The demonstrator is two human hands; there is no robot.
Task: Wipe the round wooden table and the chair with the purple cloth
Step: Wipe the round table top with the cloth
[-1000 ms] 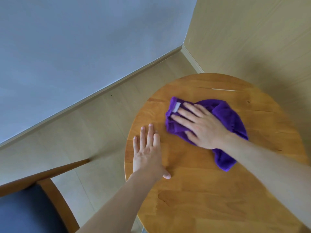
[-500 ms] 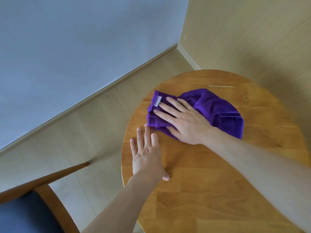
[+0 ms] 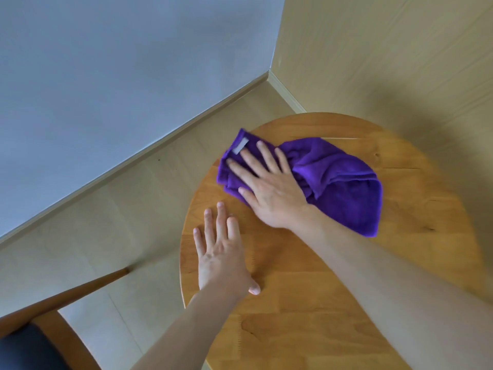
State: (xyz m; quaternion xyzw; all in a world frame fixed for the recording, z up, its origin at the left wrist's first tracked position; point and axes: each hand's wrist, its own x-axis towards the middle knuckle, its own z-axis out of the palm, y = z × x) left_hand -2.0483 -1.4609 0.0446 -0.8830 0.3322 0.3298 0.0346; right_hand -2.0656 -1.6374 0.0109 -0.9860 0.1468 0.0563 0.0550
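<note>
A: So, where is the purple cloth [image 3: 328,180] now?

B: On the far left part of the round wooden worktop [image 3: 346,303], bunched up, with its white label [image 3: 240,146] at the corner that pokes just past the worktop's edge. A second ago that corner lay well inside the edge, so the cloth has slid left and away from the person.

A: And the right hand [image 3: 269,188]?

B: It presses flat on the cloth's left half, its fingers [image 3: 248,161] straight and spread wide, gripping nothing. It has travelled with the cloth towards the rim.

A: The left hand [image 3: 221,252]?

B: Palm down on the bare wood near the left rim, fingers straight and close together, thumb tucked towards the body. It has stayed where it was; the right hand's thumb side now sits just beyond its fingertips, and I can't tell whether they touch.

A: The chair [image 3: 53,303]?

B: Only a wooden arm and a dark seat corner show at the lower left, apart from the worktop, same as before.
</note>
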